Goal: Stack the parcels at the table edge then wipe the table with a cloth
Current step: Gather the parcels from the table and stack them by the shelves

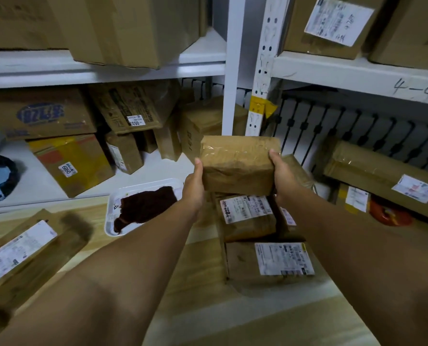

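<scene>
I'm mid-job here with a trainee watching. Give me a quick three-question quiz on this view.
1. True or false: both hands, left hand and right hand, hold the brown parcel.
2. What does the white tray hold? A) dark cloth B) a parcel C) tape
3. Fill in: the held parcel is above a ___ of labelled parcels on the table.

Key: 1 true; 2 A, the dark cloth; 3 stack.
</scene>
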A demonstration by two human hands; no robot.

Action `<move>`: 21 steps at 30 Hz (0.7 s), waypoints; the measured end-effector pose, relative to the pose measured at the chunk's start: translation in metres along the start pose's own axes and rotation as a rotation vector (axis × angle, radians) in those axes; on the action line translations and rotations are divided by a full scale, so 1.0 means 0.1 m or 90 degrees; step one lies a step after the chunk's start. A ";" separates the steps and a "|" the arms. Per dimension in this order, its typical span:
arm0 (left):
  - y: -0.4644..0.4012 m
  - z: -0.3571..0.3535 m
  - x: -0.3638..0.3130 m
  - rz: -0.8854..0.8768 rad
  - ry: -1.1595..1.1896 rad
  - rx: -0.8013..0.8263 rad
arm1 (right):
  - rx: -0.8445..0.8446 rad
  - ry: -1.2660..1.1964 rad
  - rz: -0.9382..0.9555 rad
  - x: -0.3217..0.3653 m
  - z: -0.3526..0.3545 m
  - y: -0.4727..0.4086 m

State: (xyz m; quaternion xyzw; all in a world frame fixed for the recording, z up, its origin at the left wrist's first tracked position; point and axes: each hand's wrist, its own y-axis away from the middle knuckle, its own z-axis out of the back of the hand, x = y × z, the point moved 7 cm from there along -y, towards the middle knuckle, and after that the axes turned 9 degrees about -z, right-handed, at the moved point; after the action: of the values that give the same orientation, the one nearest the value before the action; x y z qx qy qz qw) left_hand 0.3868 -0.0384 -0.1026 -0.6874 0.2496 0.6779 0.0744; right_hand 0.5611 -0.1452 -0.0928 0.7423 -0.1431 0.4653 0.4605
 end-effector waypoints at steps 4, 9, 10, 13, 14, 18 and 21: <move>-0.14 -0.21 0.03 -0.001 0.000 -0.006 | 0.012 0.026 0.034 0.16 0.06 -0.22; -0.28 -0.31 0.14 0.017 0.014 -0.028 | -0.010 0.087 0.048 0.27 0.12 -0.43; -0.30 -0.32 0.16 0.025 0.020 -0.032 | -0.014 0.091 0.034 0.25 0.12 -0.49; -0.34 -0.36 0.23 0.050 0.022 -0.035 | -0.001 0.098 -0.007 0.19 0.09 -0.66; -0.36 -0.36 0.26 0.055 0.016 -0.036 | 0.011 0.096 -0.016 0.17 0.09 -0.73; -0.43 -0.38 0.30 0.066 0.002 -0.041 | 0.025 0.093 -0.030 0.09 0.14 -0.87; -0.45 -0.38 0.29 0.063 0.008 -0.047 | 0.026 0.067 -0.059 0.03 0.16 -0.89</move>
State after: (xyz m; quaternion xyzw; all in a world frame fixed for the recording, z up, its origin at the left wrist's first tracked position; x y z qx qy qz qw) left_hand 0.4390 -0.0233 -0.1389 -0.6810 0.2582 0.6851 0.0138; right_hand 0.6289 -0.1101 -0.1411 0.7317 -0.0747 0.4851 0.4730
